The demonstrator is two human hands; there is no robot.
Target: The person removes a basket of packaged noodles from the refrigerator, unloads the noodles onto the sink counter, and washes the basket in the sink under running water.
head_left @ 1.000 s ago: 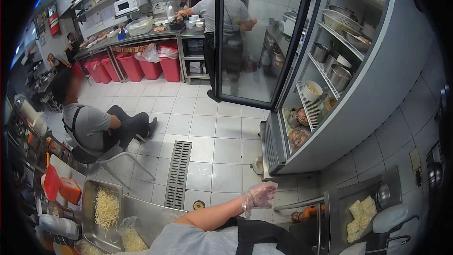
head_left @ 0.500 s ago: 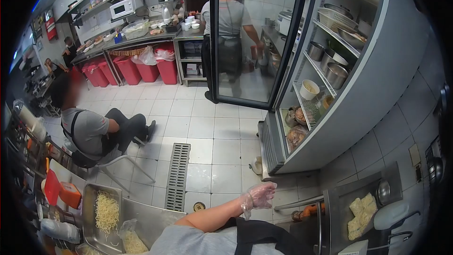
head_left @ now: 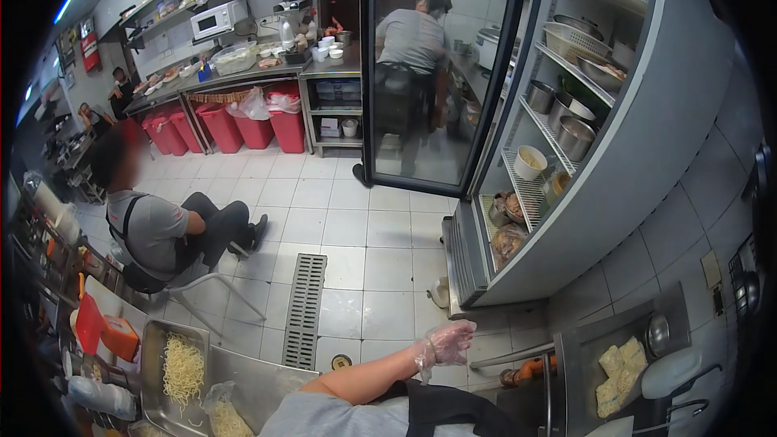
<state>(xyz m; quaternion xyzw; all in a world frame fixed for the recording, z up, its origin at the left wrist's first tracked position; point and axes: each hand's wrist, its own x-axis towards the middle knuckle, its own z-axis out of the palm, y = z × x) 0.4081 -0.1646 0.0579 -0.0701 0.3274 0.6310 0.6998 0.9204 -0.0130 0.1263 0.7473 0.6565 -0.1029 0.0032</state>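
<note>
Noodles (head_left: pixel 184 366) lie loose in a metal tray (head_left: pixel 152 376).

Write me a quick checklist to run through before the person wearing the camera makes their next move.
1. Glove worn: ok; the visible left hand is in a clear glove.
2. Left hand clear of the food: ok; it hangs over the floor, touching no noodles.
3. Loose noodles contained: ok; they lie inside the metal pan.
4. Noodle bag closed: cannot tell; it runs off the bottom of the picture.
5. Fridge door shut: not ok; it stands open.
6. Right hand ready: cannot tell; it is out of view.
</note>
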